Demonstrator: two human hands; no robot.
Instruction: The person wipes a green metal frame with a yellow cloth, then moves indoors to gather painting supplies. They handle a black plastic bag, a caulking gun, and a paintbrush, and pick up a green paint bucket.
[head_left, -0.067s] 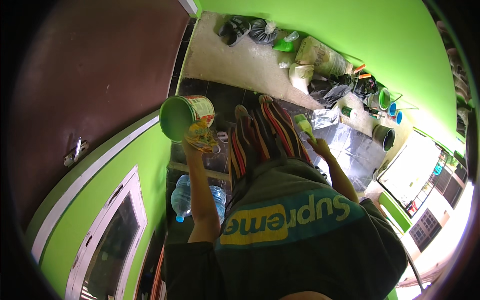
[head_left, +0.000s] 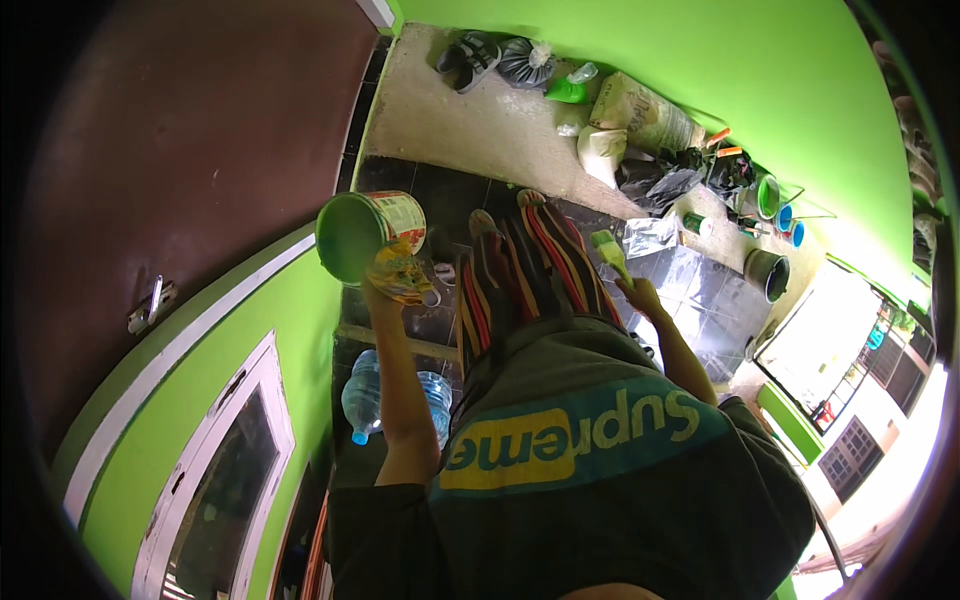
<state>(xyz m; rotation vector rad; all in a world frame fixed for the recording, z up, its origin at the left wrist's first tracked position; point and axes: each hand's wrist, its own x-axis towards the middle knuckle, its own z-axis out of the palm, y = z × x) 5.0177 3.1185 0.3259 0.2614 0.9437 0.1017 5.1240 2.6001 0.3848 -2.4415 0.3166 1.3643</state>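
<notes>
In my right hand (head_left: 641, 296) is a paintbrush (head_left: 610, 253), its handle gripped and its light green, paint-covered head pointing up and away from me, beside my striped trousers. My left hand (head_left: 380, 290) is closed at the rim of a paint bucket (head_left: 401, 213), with a yellow patterned cloth (head_left: 400, 276) bunched over the fingers. The bucket is white with a printed label, tilted with its mouth to the left, and green paint coats the inside. The cloth hides most of the left fingers.
Large clear water bottles (head_left: 362, 398) stand below my left forearm. A brown door (head_left: 200, 150) and green wall are on the left. Along the far wall lie shoes (head_left: 469, 60), bags, a cement sack (head_left: 645, 113), small buckets (head_left: 767, 197) and a clear plastic sheet (head_left: 650, 236).
The bucket and my left hand have shifted very slightly to the left. My right hand and the paintbrush are almost where they were.
</notes>
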